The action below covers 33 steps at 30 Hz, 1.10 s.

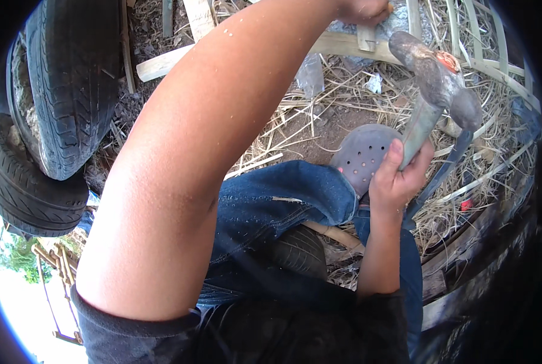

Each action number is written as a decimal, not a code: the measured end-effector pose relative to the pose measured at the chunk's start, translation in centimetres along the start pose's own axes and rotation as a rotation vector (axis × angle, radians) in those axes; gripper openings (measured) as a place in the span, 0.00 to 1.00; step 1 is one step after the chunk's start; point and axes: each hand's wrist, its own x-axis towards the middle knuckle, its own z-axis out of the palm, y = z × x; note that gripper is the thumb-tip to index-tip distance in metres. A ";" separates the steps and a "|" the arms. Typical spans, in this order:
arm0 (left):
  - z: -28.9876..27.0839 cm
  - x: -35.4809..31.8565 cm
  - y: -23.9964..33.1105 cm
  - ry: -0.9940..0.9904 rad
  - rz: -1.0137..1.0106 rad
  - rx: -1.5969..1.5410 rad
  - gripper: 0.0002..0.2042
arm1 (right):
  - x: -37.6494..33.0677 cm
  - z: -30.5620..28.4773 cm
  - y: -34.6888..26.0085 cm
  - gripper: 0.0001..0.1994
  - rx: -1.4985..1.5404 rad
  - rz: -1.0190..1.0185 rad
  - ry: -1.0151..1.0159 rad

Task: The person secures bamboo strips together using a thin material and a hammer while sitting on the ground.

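1. Grey, scuffed and mottled, the head of the hammer (436,79) stands in the upper right of the view, tilted, one end toward the upper left and the other toward the lower right.
2. The right hand (399,176) rises from the lower edge on an upright forearm, fingers closed around the pale green-grey handle (419,128), thumb along its left side, just beside the grey perforated clog (366,151).
3. The left arm (186,164) stretches diagonally from the lower left to the top edge, crossing over the blue jeans (283,194).
4. The left hand (363,10), partly cut off by the frame, looks curled near a short piece of pale wood (366,37); I cannot tell what its fingers grip, though a small orange-yellow bit shows beside them.
5. Rough orange-red material fills the top of the hammer head, above the handle; the surface looks worn and dirty.
6. On the left, the black tyres (70,79) show deep tread; any sidewall lettering is too unclear to read.
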 end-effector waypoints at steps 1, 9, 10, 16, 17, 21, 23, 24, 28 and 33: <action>0.0 -0.2 0.0 -0.005 0.001 0.001 0.11 | 0.3 0.2 -0.1 0.17 -0.048 0.028 -0.043; -0.4 -1.0 -0.4 -0.032 -0.011 -0.008 0.11 | -0.5 0.4 0.8 0.16 0.008 0.060 0.018; -0.4 -0.7 -0.4 -0.035 -0.014 0.009 0.11 | -0.1 0.3 0.7 0.16 0.010 0.065 0.024; -1.3 -0.3 0.5 -0.146 -0.036 0.025 0.12 | 0.1 0.3 1.1 0.15 0.026 -0.024 0.027; -1.1 -0.5 0.4 -0.135 -0.034 0.023 0.12 | 0.6 0.2 0.4 0.15 -0.046 -0.014 -0.016; -0.8 -0.5 -0.3 -0.049 -0.014 0.059 0.12 | 0.9 0.5 0.4 0.15 -0.023 0.122 -0.060; -0.9 -0.6 0.3 -0.094 -0.033 0.041 0.12 | 0.2 0.1 1.4 0.15 0.015 0.088 -0.011; -0.5 -0.1 0.1 -0.046 -0.002 0.028 0.12 | 0.1 -0.2 1.7 0.15 0.024 0.074 0.019; -0.7 -0.6 -0.1 -0.094 -0.018 0.021 0.12 | 1.7 -0.6 -0.3 0.15 -0.155 0.070 -0.154; -0.9 -0.3 0.3 -0.179 -0.050 0.036 0.12 | 0.5 -0.5 0.7 0.15 -0.073 0.059 -0.065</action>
